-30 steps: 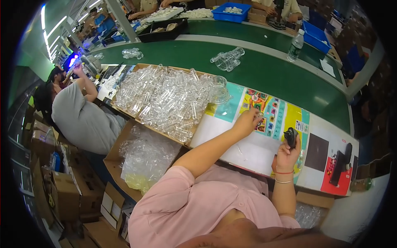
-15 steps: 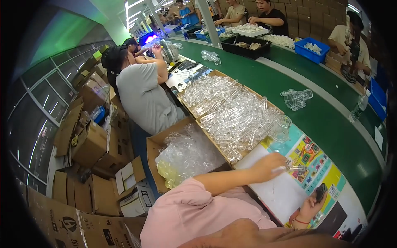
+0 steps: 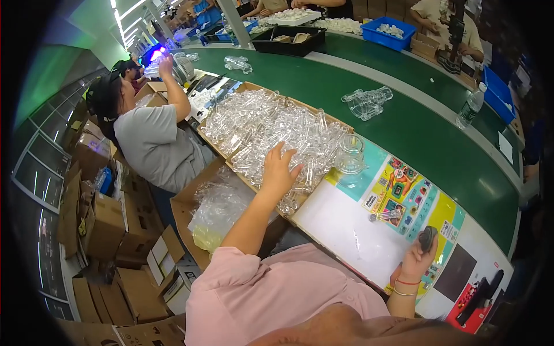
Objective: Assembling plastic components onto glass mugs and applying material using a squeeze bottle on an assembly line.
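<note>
My left hand [image 3: 280, 168] is over the near part of a cardboard tray [image 3: 254, 183] heaped with clear plastic tube-like pieces [image 3: 300, 130]. Its fingers are spread, at or just above the pieces, and nothing shows in them. My right hand [image 3: 416, 260] grips a small black rounded object [image 3: 427, 238] above the printed board. One clear tube-like piece [image 3: 385, 215] lies loose on the colourful printed sheet [image 3: 398, 190], between my hands. At the tray's right corner stands a larger clear round plastic part [image 3: 350, 154].
Beyond the tray runs a green conveyor [image 3: 300, 86] carrying clear plastic assemblies [image 3: 367, 102]. A bottle [image 3: 472, 105] and blue bins [image 3: 389, 33] stand farther off. At left sit a co-worker in grey [image 3: 150, 141] and a box of clear bags [image 3: 216, 210]. A black tool [image 3: 480, 297] lies at right.
My left hand has moved left from the printed sheet to the heap, leaving a clear piece on the sheet. My right hand still holds the black object. The whole view has shifted.
</note>
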